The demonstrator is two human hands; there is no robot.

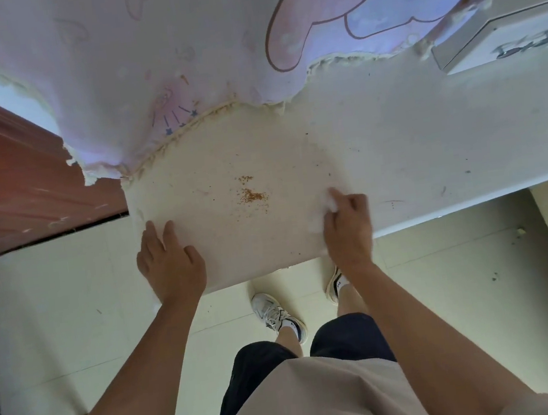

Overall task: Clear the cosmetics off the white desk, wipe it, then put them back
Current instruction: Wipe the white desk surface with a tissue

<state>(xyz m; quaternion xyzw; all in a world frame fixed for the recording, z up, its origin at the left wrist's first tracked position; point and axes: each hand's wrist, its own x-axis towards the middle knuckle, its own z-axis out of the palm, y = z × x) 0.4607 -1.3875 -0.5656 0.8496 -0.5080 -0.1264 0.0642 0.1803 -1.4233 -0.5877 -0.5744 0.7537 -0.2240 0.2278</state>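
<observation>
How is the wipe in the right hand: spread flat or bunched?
Bunched: the right hand grips the white wipe as a small wad, pressed on the white desk beside the brown crumbs.

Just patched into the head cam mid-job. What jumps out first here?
A scatter of brown crumbs lies in the middle of the white desk. Just right of it, the right hand has a white wad in its grip against the desktop, while the left hand rests on the near edge. A pink cartoon-print cloth drapes over the desk's far side.
</observation>
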